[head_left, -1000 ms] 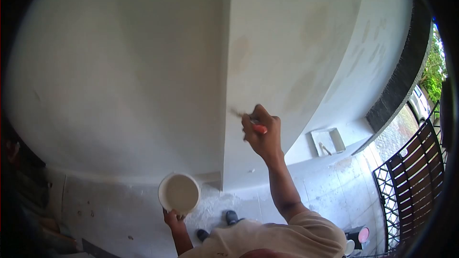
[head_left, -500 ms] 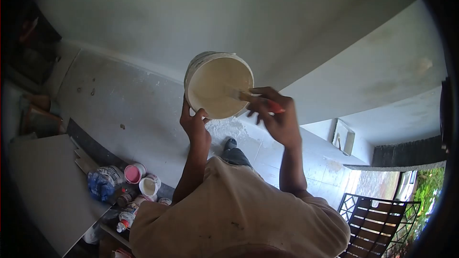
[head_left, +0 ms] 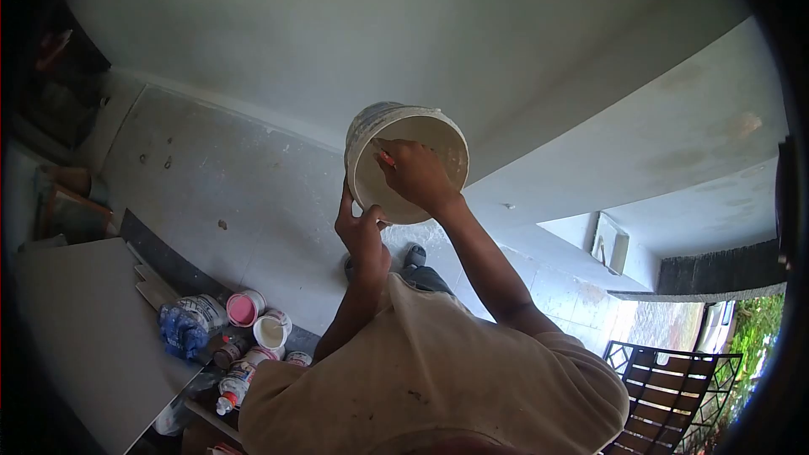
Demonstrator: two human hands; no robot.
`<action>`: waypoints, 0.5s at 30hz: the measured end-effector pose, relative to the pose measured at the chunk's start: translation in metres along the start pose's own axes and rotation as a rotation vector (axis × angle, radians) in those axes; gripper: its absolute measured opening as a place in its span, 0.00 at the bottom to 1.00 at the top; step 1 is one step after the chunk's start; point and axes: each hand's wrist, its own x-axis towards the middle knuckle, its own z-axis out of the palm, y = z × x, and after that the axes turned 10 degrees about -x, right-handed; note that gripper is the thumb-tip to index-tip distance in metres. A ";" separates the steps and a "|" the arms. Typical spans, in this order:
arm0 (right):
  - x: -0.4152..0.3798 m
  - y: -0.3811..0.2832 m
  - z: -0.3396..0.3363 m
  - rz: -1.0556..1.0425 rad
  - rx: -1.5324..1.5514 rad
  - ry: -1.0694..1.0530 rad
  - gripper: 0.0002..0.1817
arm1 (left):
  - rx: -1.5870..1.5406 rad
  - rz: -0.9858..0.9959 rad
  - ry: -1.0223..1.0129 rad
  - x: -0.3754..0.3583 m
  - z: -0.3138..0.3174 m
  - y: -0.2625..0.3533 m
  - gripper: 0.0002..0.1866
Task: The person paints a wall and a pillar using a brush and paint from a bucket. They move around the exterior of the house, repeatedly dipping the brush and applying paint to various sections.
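Observation:
A round white bucket (head_left: pixel 362 135) is tilted so that its open mouth faces me, with pale cream paint or filler inside. My left hand (head_left: pixel 362 232) grips the bucket's lower left rim, thumb at the edge and fingers behind the side. Inside the mouth is my right hand (head_left: pixel 415 173), its fingers closed around the brush (head_left: pixel 386 157). Only a bit of the red brush handle shows; the bristles are hidden.
At the lower left, a pink paint tub (head_left: pixel 242 310), a white tub (head_left: pixel 271 331), a blue bag (head_left: pixel 180 333) and bottles stand beside a pale board (head_left: pixel 93 329). A slatted chair (head_left: pixel 661 396) is at the lower right. A wall (head_left: pixel 379 34) rises ahead.
My right hand has moved left and into the bucket with the brush. The bucket and my left hand have shifted slightly right and down in view.

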 end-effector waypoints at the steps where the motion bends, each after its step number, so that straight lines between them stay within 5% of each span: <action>1: 0.000 0.000 -0.001 0.000 0.007 0.004 0.13 | -0.007 -0.002 0.003 -0.001 0.002 0.001 0.44; 7: -0.002 -0.002 -0.008 0.009 -0.059 0.131 0.10 | 0.039 -0.056 0.029 -0.001 0.008 0.004 0.43; 15: 0.001 0.024 -0.002 0.157 -0.036 0.043 0.12 | 0.097 -0.088 -0.012 0.006 0.013 -0.003 0.42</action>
